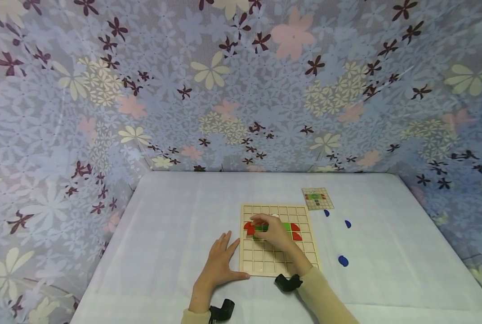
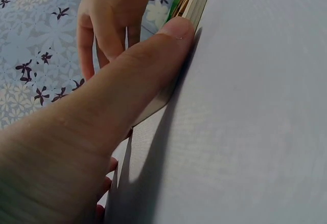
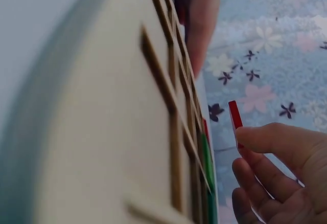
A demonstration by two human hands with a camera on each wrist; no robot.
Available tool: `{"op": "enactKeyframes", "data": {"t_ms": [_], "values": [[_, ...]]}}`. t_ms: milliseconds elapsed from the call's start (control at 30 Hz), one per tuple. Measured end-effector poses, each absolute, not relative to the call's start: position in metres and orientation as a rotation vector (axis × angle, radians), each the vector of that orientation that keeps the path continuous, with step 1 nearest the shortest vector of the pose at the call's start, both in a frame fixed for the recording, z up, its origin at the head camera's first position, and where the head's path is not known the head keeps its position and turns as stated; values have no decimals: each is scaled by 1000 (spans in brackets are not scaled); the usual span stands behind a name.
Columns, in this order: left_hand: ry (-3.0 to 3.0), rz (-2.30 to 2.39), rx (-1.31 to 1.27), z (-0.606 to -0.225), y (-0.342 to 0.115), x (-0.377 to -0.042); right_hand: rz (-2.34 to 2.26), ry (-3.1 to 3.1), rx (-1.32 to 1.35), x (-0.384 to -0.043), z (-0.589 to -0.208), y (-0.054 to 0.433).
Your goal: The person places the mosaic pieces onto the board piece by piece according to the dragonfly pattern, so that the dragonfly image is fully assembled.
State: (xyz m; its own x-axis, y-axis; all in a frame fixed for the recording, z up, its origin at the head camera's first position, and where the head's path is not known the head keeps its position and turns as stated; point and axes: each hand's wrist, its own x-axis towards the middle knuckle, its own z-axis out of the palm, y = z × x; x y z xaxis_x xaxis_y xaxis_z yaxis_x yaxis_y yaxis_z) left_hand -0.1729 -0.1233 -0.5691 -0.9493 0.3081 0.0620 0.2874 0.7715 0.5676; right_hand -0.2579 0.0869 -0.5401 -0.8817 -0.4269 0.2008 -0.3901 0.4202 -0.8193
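Note:
A wooden grid board point(image 1: 265, 266) lies on the table with red and green pieces in its cells. My right hand point(image 1: 274, 231) is over the board's left part and pinches a thin red piece point(image 3: 235, 115) between thumb and fingers, raised off the board in the right wrist view. Red quarter-round pieces point(image 1: 296, 236) sit at the right end of the coloured row, beside a green piece point(image 1: 286, 226). My left hand point(image 1: 218, 265) lies with spread fingers along the board's left side, its thumb point(image 2: 176, 28) touching the near edge. My right hand covers the middle of the row.
A small picture card point(image 1: 318, 199) showing a coloured figure on a grid lies beyond the board's right corner. Blue pieces lie right of the board: a half-round one point(image 1: 348, 224), another point(image 1: 326, 213), and a rounder one point(image 1: 343, 261). Flowered cloth point(image 1: 225, 112) hangs behind the white table point(image 1: 176, 211).

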Motion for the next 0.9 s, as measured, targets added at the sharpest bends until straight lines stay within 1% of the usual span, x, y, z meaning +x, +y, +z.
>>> {"op": "enactKeyframes", "data": {"t_ms": [333, 667, 900], "values": [[2908, 926, 497, -566, -121, -173, -1498, 2592, -659, -257, -546, 77], [2955, 898, 538, -568, -122, -174, -1454, 2605, -686, -260, -551, 76], [2929, 897, 492, -567, -123, -173, -1431, 2639, -730, -258, -551, 74]]}}
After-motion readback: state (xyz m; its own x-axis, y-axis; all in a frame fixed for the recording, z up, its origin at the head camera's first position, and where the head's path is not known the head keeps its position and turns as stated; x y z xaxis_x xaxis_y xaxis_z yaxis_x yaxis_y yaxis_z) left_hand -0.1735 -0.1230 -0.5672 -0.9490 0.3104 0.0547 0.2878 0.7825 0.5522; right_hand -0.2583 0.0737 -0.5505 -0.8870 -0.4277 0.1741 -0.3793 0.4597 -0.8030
